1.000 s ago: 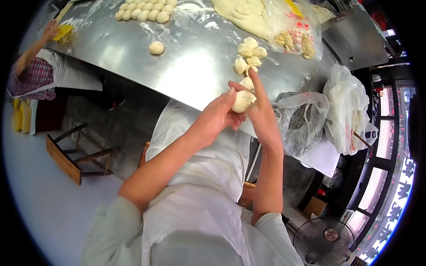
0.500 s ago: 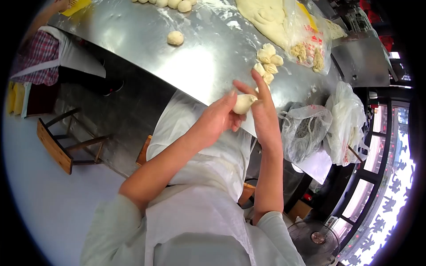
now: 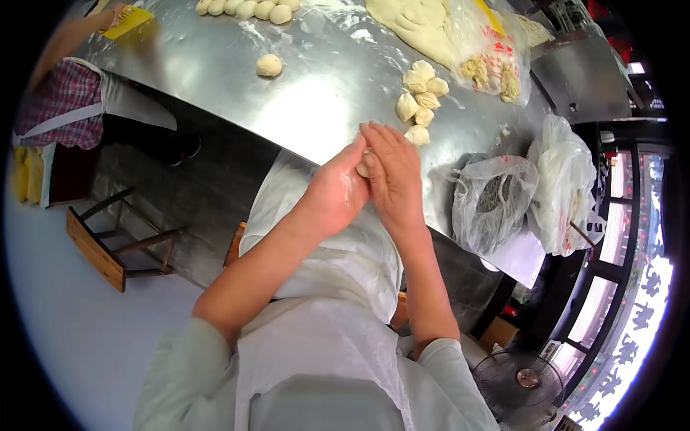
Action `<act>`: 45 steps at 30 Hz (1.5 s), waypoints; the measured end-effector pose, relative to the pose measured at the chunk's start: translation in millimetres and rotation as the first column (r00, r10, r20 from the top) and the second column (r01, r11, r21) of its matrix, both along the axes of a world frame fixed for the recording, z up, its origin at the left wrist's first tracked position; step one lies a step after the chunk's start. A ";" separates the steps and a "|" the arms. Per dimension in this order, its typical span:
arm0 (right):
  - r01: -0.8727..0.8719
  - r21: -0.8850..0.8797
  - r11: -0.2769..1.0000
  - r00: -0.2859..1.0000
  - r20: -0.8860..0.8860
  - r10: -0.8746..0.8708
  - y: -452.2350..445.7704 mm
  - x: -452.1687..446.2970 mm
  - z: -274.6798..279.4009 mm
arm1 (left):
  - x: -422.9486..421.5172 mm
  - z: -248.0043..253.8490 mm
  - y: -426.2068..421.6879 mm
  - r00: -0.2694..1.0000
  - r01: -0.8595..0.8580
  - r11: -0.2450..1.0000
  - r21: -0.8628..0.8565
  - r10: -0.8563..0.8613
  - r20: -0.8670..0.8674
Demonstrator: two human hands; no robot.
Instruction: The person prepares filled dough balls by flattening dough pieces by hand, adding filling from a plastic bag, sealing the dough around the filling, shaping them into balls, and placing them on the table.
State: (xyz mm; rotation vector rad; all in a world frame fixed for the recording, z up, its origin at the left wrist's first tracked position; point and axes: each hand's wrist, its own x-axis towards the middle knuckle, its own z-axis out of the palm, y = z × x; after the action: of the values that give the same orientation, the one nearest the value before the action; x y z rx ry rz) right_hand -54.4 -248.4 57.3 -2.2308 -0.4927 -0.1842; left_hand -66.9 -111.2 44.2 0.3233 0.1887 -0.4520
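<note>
A small dough ball (image 3: 364, 167) is cupped between my two palms, mostly hidden by them. My left hand (image 3: 336, 188) wraps it from one side, with flour on the skin near the thumb. My right hand (image 3: 394, 176) closes over it from the other side, fingers together and pressed against the left. Just beyond my fingers, several torn dough pieces (image 3: 424, 100) lie on the steel table (image 3: 215, 93). A lone round dough ball (image 3: 269, 65) sits farther left on the floury surface.
A row of dough balls (image 3: 246, 9) and a large dough sheet (image 3: 411, 25) lie at the back. Plastic bags (image 3: 496, 197) hang at the right edge. At the far left, another person's hand (image 3: 113, 17) holds a yellow scraper (image 3: 131, 24). A wooden stool (image 3: 97, 248) stands below.
My hands have come together around the dough ball, which was held at the left fingertips with the right fingers raised. The other person's hand and yellow scraper have come farther into view.
</note>
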 end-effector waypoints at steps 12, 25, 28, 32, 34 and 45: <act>0.284 0.450 0.847 0.927 -0.353 -0.123 -41.9 -14.2 18.8 | 5.7 7.0 3.8 0.998 -0.037 0.782 0.622 -0.001 0.060; 0.249 0.116 0.961 0.894 -0.409 -0.183 -44.4 -19.1 -23.2 | 4.8 -27.8 41.5 0.738 -0.674 -0.039 0.737 0.010 0.675; 0.173 -0.005 0.985 0.925 -0.342 -0.164 -22.9 -5.0 -11.2 | -14.1 -33.0 62.3 0.752 -0.659 -0.060 0.750 -0.023 0.659; 0.071 -0.110 0.991 0.980 -0.177 -0.090 3.8 15.1 -16.3 | -30.3 -41.2 64.4 0.762 -0.648 -0.019 0.761 0.000 0.648; 0.062 -0.079 0.995 0.974 -0.211 -0.077 19.1 24.4 -15.4 | -39.2 -45.8 62.0 0.772 -0.636 0.022 0.771 0.000 0.636; -0.020 -0.016 1.000 0.999 0.039 0.021 98.9 114.7 -39.6 | -60.4 -59.0 74.6 0.823 -0.560 0.185 0.807 0.019 0.567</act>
State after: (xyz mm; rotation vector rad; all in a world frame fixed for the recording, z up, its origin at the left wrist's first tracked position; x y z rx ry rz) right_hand 60.3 -149.5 17.7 -2.2405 -0.5401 -0.2142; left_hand -127.3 -36.7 -14.8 1.6442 0.0491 0.2612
